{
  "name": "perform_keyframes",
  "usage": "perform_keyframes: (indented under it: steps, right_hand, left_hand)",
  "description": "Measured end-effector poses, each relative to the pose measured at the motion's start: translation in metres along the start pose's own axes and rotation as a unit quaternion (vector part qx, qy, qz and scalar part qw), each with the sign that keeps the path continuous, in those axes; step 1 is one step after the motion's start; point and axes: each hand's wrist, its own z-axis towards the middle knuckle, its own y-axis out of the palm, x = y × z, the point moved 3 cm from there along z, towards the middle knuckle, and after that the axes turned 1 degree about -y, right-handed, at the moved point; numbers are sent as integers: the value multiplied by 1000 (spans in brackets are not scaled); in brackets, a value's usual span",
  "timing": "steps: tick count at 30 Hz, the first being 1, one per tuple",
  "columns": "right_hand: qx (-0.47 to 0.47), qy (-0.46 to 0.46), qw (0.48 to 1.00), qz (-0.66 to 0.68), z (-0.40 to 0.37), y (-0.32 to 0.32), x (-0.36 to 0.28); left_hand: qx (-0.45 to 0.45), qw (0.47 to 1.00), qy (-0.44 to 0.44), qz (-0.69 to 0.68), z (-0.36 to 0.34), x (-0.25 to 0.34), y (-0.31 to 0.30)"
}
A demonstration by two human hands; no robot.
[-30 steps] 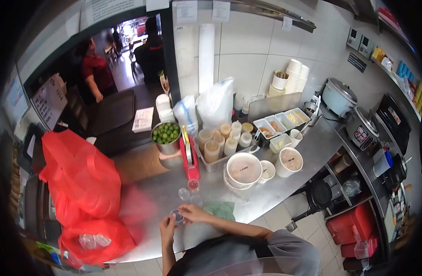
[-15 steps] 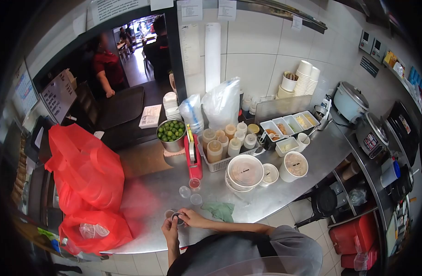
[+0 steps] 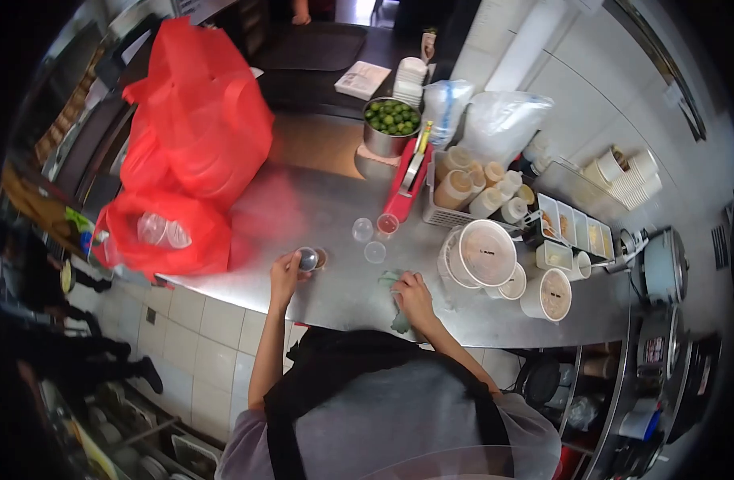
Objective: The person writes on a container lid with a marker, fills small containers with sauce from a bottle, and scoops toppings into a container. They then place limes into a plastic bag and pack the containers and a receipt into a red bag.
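My left hand [image 3: 284,278] holds a small clear sauce cup [image 3: 307,259] with dark contents, fingers closed around its side. Close behind it stands another small cup [image 3: 322,258] with brownish contents. Over the green cloth [image 3: 400,322] my right hand [image 3: 415,299] is closed, and crumpled parts of the fabric show on both sides of the fingers. Farther up the steel counter [image 3: 335,192] are a small cup of red sauce [image 3: 388,225] and two clear round pieces of plastic, one of them a clear disc [image 3: 375,253].
Red carrier bags [image 3: 199,120] stand at the left. A red tape dispenser [image 3: 408,180], a pot of green limes [image 3: 391,132] and a basket of sauce bottles [image 3: 455,216] line the back. Lidded white tubs [image 3: 488,252] sit at the right.
My right hand has left the small cups and moved right onto the green cloth. The left hand keeps the dark cup. The view has turned and tilted down.
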Motion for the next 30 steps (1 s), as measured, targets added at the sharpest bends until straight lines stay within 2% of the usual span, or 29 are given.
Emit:
perform_keyframes:
  steps: [5,8,10,14,17,21,23,25,30]
  right_hand:
    - [0,35,998,53,18,-9,6]
    - [-120,57,991,19,30,-14,7]
    - [-127,23,991,-25,37,-28,-2]
    - [-75,-90,992,-45,61,-105,-31]
    - [-92,-101,991,5,100,-179,-49]
    - [56,-157,983,-78,167,-217,-19]
    - [93,-120,987,-47,206,-230,0]
    - [125,-69,983,-111,243,-234,26]
    - [208,-8,975,-83,322,-211,96]
  left_hand:
    - [16,999,-20,-37,5,-5,12]
    - [-4,996,-60,-62,9,-3,18]
    - [-27,994,-77,-66,12,6,24]
    - [-60,992,-90,-66,10,15,33]
    - [-70,990,-88,-86,12,20,41]
    - [-63,988,-80,-115,23,14,52]
    - [-54,987,-75,-129,29,12,57]
    - [-45,987,-74,-138,34,10,62]
    - [-53,998,-15,-28,46,-1,67]
